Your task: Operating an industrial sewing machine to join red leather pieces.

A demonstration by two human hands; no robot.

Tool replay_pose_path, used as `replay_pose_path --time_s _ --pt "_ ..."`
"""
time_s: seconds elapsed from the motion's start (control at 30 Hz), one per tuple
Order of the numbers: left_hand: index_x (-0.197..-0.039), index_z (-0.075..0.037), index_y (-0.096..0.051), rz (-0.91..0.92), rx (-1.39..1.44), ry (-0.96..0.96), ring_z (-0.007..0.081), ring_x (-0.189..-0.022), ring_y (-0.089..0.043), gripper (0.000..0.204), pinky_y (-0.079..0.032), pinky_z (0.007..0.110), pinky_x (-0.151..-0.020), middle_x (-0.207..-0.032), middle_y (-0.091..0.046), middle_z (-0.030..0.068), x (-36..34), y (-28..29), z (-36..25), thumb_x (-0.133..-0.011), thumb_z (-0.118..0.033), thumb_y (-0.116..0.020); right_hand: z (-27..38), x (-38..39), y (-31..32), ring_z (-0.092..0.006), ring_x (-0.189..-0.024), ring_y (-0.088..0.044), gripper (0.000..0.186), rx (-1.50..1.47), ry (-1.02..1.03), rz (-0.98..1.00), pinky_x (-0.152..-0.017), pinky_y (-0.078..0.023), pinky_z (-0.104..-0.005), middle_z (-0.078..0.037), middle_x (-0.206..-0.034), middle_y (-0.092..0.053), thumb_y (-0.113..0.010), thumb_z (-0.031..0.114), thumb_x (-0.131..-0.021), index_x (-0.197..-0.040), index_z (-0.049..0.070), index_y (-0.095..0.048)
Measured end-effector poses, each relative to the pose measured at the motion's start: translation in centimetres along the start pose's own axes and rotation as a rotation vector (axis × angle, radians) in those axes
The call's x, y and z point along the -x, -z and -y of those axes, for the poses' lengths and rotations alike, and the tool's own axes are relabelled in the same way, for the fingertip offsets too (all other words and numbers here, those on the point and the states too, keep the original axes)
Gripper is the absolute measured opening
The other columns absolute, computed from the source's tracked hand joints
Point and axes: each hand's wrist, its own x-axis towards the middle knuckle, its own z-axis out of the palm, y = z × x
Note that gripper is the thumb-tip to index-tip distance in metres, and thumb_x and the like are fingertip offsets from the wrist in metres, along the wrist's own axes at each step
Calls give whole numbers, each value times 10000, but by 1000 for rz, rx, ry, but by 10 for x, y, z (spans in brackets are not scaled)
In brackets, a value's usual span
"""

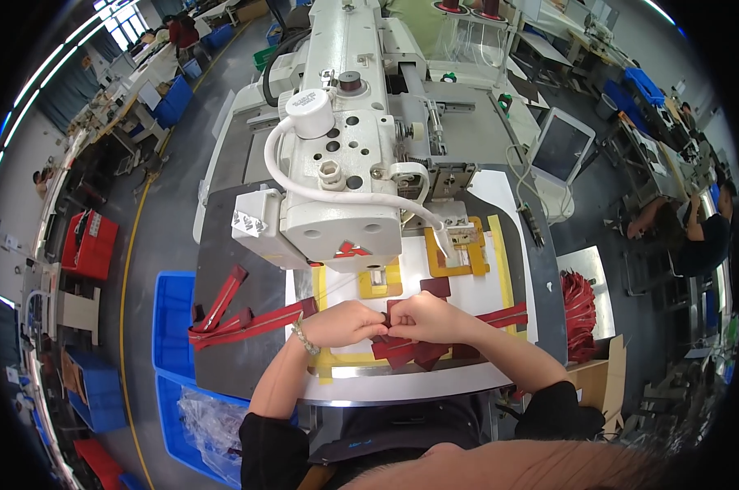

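Observation:
My left hand (354, 323), with a bracelet at its wrist, and my right hand (426, 317) meet over the front of the sewing machine's work plate. Both have their fingers closed in a pinch, knuckles nearly touching. Whatever sits between the fingertips is small, dark and mostly covered by them. Just below my hands lie several dark red fabric pieces (399, 353), overlapping. Another dark red piece (436, 287) lies beyond my right hand. Red zipper strips (255, 323) stretch away to the left, and another red strip (506, 316) runs out to the right.
The large white sewing machine head (341, 212) overhangs the plate just beyond my hands. Yellow clamp frames (467, 265) sit under it. Blue bins (173, 318) stand at the left edge; a bundle of red strips (578, 314) is at the right, near a cardboard box (606, 384).

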Motion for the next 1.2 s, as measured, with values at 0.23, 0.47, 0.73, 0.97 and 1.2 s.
replay_pose_path --time_s 0.23,0.47,0.73,0.97,1.2 --pt "-929 -31 -642 -731 -390 117 292 -785 -604 146 -474 366 -704 -866 -639 124 2 -17 5 -853 -149 -602 -28 -47 23 -95 -473 -540 182 -432 -341 -167 -407 -417 -244 -54 -587 -604 -655 135 -833 -713 3 -617" --pt "-1106 -8 -608 -743 -680 3 246 -953 -577 325 -454 356 -819 -1064 -621 92 -2 -40 18 -795 -100 -628 -32 -68 25 -120 -464 -566 198 -342 -357 -198 -397 -455 -248 -81 -583 -615 -640 115 -838 -695 -20 -612" --pt "-1116 29 -591 -720 -851 23 221 -1061 -546 346 -431 352 -866 -1167 -597 115 -4 -46 21 -786 -60 -538 -30 -68 26 -149 -477 -605 186 -304 -360 -229 -422 -499 -266 -106 -582 -624 -642 105 -826 -723 -49 -621" --pt "-1087 14 -604 -680 -978 3 232 -1111 -536 304 -417 364 -902 -1172 -593 117 -11 -43 24 -801 -74 -554 -27 -74 37 -148 -462 -599 209 -185 -328 -122 -425 -499 -273 -109 -571 -625 -661 122 -810 -731 -69 -623" --pt "-1124 -15 -592 -635 -901 -31 215 -1124 -535 328 -398 390 -962 -1193 -590 108 -6 -32 30 -809 -75 -525 -27 -53 38 -188 -608 -615 165 229 -11 -191 -560 -516 -286 -108 -764 -652 -676 140 -811 -804 -16 -626"
